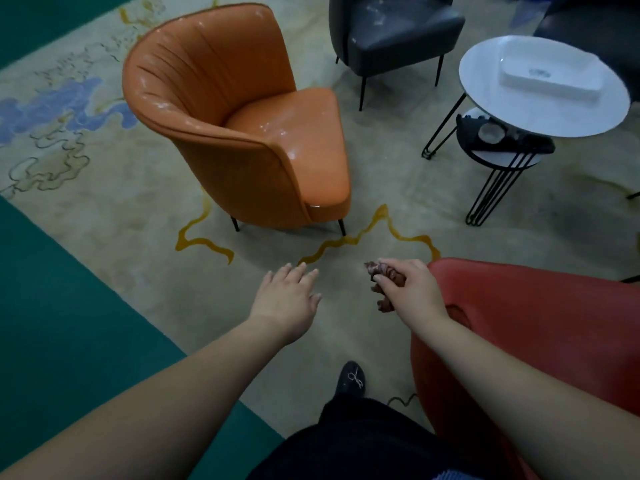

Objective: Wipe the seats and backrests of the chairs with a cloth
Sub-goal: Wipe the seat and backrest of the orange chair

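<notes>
Patterned carpet | right hand fingers grasping brown cloth | left hand fingers released

The right hand covers most of the cloth, leaving only crumpled ends visible. The red chair and grey chair are cut by frame edges. Items on the lower table shelf are too dim to identify.
</notes>
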The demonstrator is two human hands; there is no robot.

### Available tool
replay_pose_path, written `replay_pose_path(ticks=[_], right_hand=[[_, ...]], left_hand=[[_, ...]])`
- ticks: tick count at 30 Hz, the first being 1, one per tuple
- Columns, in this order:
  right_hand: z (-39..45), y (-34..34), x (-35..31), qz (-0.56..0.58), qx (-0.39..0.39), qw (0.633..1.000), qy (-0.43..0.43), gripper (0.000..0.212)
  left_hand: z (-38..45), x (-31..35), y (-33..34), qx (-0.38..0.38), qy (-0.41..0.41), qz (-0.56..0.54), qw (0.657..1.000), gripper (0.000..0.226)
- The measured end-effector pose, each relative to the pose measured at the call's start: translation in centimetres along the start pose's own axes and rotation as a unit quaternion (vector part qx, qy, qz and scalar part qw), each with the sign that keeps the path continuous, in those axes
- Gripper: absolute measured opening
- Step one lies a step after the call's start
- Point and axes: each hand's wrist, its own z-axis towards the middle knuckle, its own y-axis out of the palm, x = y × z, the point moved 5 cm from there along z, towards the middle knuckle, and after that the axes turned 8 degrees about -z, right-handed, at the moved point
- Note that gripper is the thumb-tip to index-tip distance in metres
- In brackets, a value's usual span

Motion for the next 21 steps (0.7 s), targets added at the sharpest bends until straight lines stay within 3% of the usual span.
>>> replay_pose_path(ticks=[9,15,21], right_hand=[[10.3,-2.4,-1.6,0.004,0.011,1.0,0.011,0.029],[16.5,-2.7,-2.0,-0.059,-0.005,0.998,0.004,0.028],[24.0,-3.9,-3.3,-0.014,0.013,0.999,0.039,0.022]], left_hand=[[9.3,-0.4,-5.7,0.007,0.0,0.02,1.0,0.056],[16.5,0.0,-8.4,-0.005,0.037,0.028,0.999,0.056],[24.7,-0.4,-11.1,-0.018,0.059,0.029,0.998,0.056]])
